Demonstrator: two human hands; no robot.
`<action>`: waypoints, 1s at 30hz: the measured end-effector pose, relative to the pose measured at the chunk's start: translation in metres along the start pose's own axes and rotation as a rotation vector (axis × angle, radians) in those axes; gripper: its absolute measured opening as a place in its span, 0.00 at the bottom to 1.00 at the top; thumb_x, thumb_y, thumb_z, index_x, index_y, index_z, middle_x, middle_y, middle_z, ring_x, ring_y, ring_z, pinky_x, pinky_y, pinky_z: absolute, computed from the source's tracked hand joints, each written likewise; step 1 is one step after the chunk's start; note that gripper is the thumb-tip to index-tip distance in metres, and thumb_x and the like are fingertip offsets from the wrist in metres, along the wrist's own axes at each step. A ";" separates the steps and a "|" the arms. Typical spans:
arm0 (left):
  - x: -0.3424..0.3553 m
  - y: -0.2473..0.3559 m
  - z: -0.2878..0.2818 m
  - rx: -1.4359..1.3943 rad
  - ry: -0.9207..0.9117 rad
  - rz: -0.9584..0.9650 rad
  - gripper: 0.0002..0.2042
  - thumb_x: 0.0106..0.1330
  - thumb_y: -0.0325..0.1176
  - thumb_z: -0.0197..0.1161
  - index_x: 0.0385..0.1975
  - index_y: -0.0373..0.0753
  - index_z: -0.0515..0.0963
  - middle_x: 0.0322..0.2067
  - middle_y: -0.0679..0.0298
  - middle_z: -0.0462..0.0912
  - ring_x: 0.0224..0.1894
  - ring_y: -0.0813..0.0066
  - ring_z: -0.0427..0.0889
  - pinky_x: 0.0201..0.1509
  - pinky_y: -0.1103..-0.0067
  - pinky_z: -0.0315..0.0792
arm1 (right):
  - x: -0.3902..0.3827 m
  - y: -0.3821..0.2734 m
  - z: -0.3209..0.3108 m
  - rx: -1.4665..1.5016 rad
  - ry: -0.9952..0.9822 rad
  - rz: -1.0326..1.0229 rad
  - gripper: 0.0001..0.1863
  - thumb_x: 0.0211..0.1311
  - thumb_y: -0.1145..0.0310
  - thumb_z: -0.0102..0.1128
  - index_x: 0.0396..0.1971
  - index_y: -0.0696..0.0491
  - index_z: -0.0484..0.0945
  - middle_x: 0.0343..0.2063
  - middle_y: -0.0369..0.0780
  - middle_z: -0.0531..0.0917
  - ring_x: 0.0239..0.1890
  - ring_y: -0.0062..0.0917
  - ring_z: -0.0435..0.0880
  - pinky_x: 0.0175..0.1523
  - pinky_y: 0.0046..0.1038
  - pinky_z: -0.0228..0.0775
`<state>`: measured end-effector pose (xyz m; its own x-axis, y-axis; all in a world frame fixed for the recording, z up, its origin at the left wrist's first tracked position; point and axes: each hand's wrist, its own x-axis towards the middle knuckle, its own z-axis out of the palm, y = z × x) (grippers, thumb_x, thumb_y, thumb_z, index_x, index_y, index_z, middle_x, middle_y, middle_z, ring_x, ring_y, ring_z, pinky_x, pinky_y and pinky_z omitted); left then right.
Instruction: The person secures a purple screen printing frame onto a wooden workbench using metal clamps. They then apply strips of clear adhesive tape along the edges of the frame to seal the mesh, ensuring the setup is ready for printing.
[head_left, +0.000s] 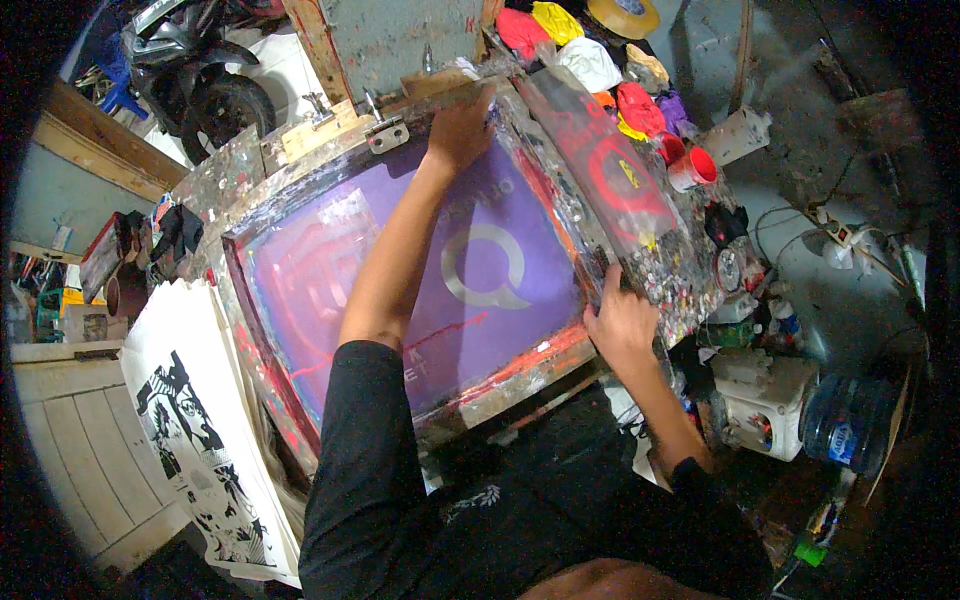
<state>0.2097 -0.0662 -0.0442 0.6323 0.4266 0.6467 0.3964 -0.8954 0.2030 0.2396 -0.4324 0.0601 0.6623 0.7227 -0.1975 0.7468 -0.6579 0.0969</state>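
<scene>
A screen printing frame with purple mesh, a pale ring design and red ink smears lies at an angle on a paint-crusted work surface. My left hand reaches to its far edge at the upper right, fingers over the wood and tips partly hidden. My right hand holds the frame's right edge near the lower right corner, thumb on the inner side. Beside that edge lies a long board covered in pinkish film with red ink. A metal hinge clamp sits on the far edge, left of my left hand.
Coloured rags, a tape roll and red cups lie beyond the board. Printed sheets stand at left. A scooter is behind. At right are a white container, a water jug and cables.
</scene>
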 end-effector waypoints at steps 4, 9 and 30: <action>0.015 0.018 -0.015 -0.042 -0.121 -0.077 0.30 0.59 0.41 0.64 0.62 0.41 0.66 0.50 0.46 0.79 0.48 0.48 0.81 0.48 0.58 0.77 | 0.009 0.003 0.003 -0.122 0.032 -0.086 0.37 0.49 0.62 0.68 0.57 0.60 0.62 0.28 0.50 0.85 0.32 0.45 0.86 0.37 0.46 0.78; 0.017 0.011 0.001 0.012 -0.038 -0.055 0.27 0.60 0.39 0.62 0.60 0.39 0.68 0.46 0.45 0.81 0.45 0.48 0.83 0.46 0.59 0.78 | 0.016 0.015 0.004 -0.089 0.016 -0.067 0.44 0.46 0.64 0.68 0.63 0.63 0.59 0.27 0.48 0.86 0.30 0.43 0.87 0.37 0.44 0.78; -0.029 0.073 0.008 0.093 -0.333 -0.235 0.30 0.69 0.43 0.44 0.67 0.31 0.59 0.69 0.52 0.61 0.71 0.55 0.57 0.71 0.52 0.51 | -0.017 0.000 0.033 0.151 0.210 -0.398 0.16 0.60 0.62 0.58 0.35 0.63 0.74 0.37 0.53 0.77 0.39 0.45 0.79 0.45 0.42 0.75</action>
<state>0.2253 -0.1426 -0.0537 0.6920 0.6497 0.3147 0.6042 -0.7598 0.2400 0.2264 -0.4515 0.0307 0.3356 0.9419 0.0127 0.9384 -0.3331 -0.0922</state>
